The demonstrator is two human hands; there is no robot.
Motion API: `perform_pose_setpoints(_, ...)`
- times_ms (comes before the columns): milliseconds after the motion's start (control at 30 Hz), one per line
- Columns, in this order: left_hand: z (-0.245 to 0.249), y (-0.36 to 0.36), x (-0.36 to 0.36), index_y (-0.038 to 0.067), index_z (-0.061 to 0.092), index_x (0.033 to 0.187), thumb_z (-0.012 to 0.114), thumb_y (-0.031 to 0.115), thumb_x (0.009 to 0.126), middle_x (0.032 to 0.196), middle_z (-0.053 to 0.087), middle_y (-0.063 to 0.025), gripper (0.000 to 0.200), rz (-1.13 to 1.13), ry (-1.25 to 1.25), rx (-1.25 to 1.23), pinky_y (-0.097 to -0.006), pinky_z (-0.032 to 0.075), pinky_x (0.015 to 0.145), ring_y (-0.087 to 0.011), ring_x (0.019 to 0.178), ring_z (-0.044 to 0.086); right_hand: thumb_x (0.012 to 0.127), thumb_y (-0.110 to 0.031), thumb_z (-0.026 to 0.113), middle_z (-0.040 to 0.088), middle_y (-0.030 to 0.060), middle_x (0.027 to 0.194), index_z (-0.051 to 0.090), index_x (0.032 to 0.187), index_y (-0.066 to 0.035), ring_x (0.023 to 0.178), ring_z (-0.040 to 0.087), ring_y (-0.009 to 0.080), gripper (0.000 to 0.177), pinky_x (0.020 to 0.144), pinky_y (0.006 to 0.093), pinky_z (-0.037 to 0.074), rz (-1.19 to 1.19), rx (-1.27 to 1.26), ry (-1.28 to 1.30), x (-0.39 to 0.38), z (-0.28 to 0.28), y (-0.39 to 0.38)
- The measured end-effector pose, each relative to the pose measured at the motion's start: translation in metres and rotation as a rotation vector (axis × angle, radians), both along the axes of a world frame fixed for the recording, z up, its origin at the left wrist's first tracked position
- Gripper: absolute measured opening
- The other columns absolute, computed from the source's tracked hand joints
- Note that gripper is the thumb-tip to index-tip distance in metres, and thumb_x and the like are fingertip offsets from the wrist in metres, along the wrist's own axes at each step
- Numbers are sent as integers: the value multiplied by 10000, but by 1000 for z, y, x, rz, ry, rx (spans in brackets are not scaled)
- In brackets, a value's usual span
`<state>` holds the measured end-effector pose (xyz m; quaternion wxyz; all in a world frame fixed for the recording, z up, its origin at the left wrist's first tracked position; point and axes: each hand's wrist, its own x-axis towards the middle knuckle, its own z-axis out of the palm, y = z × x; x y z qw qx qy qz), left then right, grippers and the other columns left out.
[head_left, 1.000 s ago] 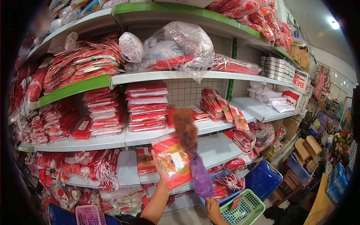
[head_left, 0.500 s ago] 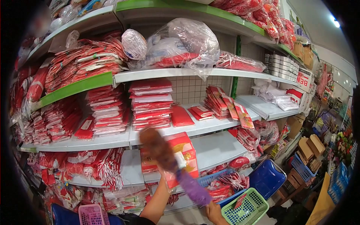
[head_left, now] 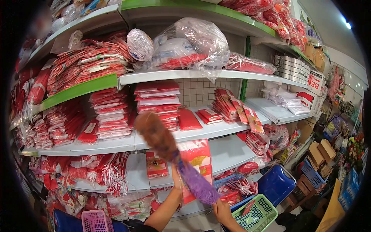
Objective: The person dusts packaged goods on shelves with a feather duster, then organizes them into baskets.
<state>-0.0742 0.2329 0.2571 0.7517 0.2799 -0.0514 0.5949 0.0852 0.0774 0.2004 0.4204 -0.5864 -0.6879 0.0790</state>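
My right hand (head_left: 222, 210) is closed around the lower end of a feather duster (head_left: 198, 182), which has a purple lower part and a blurred brown head slanting up to the left. My left hand (head_left: 177, 181) grips the left edge of a flat red packet (head_left: 201, 152) with a gold pattern, held upright before the lower shelf. Its fingers are partly hidden by the duster, which crosses in front of the packet. Left of them, a similar red packet (head_left: 156, 170) lies on the lower shelf (head_left: 135, 170).
Stacks of red and white packets (head_left: 157, 98) fill the middle shelf (head_left: 193, 135). Clear-wrapped bundles (head_left: 189, 46) sit above. Low at right are a green basket (head_left: 251, 220) and a blue plastic chair (head_left: 275, 185); a pink basket (head_left: 94, 221) stands low at left.
The packet in my left hand has moved right and stands more upright, uncovering the packet on the shelf. The duster's brown head has shifted up and left.
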Motion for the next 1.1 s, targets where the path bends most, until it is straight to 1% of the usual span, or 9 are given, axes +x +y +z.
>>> perform_pose_setpoints(33,-28,23,0,76,490,1170,353,526,882,1096,571,-98,551,-137,-226,60,-375,440,898,-239,1010,556,879,-139,420,502,216,568,482,807,16,522,517,391,182,479,444,378,-9,6,-6,2,2,0)
perform_pose_setpoints(100,40,-14,-5,68,498,1158,371,509,884,1074,584,-102,535,-71,15,-187,-385,450,880,-235,980,572,869,-144,447,503,231,586,477,799,14,546,518,412,175,494,458,382,-46,-30,65,1,0,2)
perform_pose_setpoints(533,20,2,-30,62,496,1159,388,504,880,1072,586,-105,534,-246,77,-82,-391,454,874,-240,968,579,837,-133,480,546,219,635,522,818,8,575,554,401,149,528,454,432,-31,-113,93,0,-62,-19)
perform_pose_setpoints(800,19,6,-26,58,494,1160,398,500,878,1070,588,-106,533,-245,28,-116,-395,457,869,-243,960,583,875,-174,443,516,228,625,467,776,13,519,497,413,213,497,464,378,-181,-60,139,5,-14,7)
perform_pose_setpoints(867,23,-1,-24,57,494,1160,400,500,878,1070,588,-107,533,-303,41,-122,-396,458,868,-243,958,584,902,-226,416,488,170,571,465,764,-5,443,452,327,265,447,403,356,-148,-91,383,18,-37,31)
perform_pose_setpoints(933,24,-9,-22,56,493,1161,403,499,877,1069,589,-107,533,-357,75,-139,-397,458,867,-244,956,585,931,-336,389,425,44,538,460,732,-47,390,361,153,358,384,282,295,-28,-267,981,11,-9,33)
perform_pose_setpoints(1033,18,-16,-14,55,493,1161,407,497,876,1069,589,-108,533,-340,181,-172,-398,459,866,-245,953,586,925,-363,407,415,-5,570,441,717,-80,401,343,75,353,367,233,254,356,-486,1640,16,9,39)
perform_pose_setpoints(1067,16,-19,-8,53,495,1158,418,498,871,1068,591,-107,535,-269,261,-182,-393,462,862,-241,950,588,907,-373,449,514,20,672,491,819,-53,487,466,94,335,417,235,367,541,-490,1725,21,3,44)
perform_pose_setpoints(1100,15,-23,-3,52,497,1155,430,499,866,1067,592,-106,536,-202,346,-195,-387,464,858,-237,948,589,900,-362,469,538,33,730,501,874,-40,551,502,102,324,468,240,402,399,-388,1614,16,5,45)
